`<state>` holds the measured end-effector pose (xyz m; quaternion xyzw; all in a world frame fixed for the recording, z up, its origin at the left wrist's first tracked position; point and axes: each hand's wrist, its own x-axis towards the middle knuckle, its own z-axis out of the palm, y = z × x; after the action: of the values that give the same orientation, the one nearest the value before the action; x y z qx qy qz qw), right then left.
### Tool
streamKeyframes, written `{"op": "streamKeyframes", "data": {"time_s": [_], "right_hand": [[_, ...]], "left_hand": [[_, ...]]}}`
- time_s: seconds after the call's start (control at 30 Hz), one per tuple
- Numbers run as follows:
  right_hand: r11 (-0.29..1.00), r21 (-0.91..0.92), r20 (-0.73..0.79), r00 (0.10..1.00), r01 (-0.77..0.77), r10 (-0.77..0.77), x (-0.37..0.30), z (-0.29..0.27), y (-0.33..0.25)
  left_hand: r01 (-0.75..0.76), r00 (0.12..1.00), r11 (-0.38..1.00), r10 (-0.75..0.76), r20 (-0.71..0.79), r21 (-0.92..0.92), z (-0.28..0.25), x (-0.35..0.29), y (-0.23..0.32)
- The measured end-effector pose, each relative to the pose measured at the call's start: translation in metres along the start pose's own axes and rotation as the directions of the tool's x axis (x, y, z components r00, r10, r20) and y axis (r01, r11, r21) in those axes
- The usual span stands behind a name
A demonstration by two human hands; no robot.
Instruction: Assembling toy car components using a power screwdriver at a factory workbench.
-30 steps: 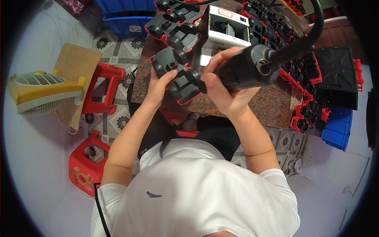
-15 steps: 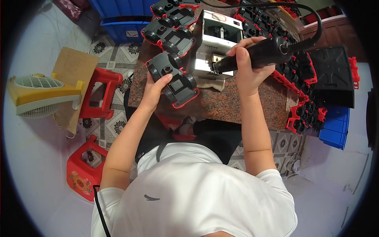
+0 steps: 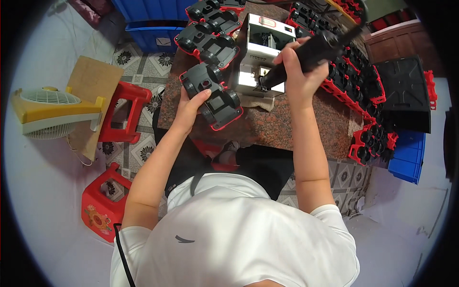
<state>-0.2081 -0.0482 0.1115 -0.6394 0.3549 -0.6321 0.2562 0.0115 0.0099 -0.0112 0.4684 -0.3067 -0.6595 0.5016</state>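
Observation:
In my left hand point(image 3: 187, 111) is a black toy car chassis point(image 3: 205, 79) with a red rim and dark wheels, wheel side up at the front left of the table. My thumb presses on its face. My right hand point(image 3: 302, 82) wraps round a black corded electric screwdriver point(image 3: 315, 51), tilted so that its narrow end points down to the left. That end is at the front slot of a white box-shaped screw feeder point(image 3: 251, 55); whether the bit touches a screw is too small to tell.
More chassis point(image 3: 205, 40) lie behind the held one, and rows of red-and-black ones point(image 3: 356, 88) line the right side. The speckled stone table point(image 3: 267, 126) has a cloth point(image 3: 260, 103) under the feeder. Blue crates point(image 3: 153, 36), red stools point(image 3: 107, 205) and a yellow fan point(image 3: 52, 112) surround it.
The screwdriver's rear end and cord have swung up and away, making the tool steeper, while its tip stays at the feeder. My left hand keeps its grip on the chassis.

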Motion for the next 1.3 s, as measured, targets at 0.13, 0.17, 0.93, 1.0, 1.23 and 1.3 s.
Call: {"op": "streamKeyframes", "data": {"time_s": [0.13,0.17,0.93,1.0,1.23,1.3], "right_hand": [[0.946,0.266,-0.105,0.981,0.185,-0.163,-0.003,0.002,-0.028],[0.949,0.261,-0.101,0.983,0.176,-0.155,-0.004,0.003,-0.029],[0.973,0.213,-0.099,0.993,0.088,-0.068,-0.016,-0.006,-0.002],[0.994,0.078,-0.07,0.995,0.078,-0.073,-0.01,-0.004,-0.004],[0.852,0.463,0.01,0.963,-0.243,0.269,-0.006,0.004,-0.049],[0.779,0.61,0.044,0.987,-0.148,0.153,-0.022,0.019,-0.058]], "left_hand": [[-0.032,0.999,0.999,0.032,-0.02,0.0,0.0,-0.001,-0.001],[-0.028,1.0,1.0,0.028,-0.015,0.011,-0.003,0.0,-0.002],[-0.015,0.999,0.999,0.015,0.029,0.029,-0.001,0.002,0.0],[0.006,1.0,1.0,-0.006,0.009,0.029,0.001,0.0,0.003],[-0.006,1.0,1.0,0.006,-0.009,-0.01,-0.002,0.001,0.0],[-0.037,0.999,0.999,0.038,0.007,-0.015,-0.003,0.004,-0.003]]}}
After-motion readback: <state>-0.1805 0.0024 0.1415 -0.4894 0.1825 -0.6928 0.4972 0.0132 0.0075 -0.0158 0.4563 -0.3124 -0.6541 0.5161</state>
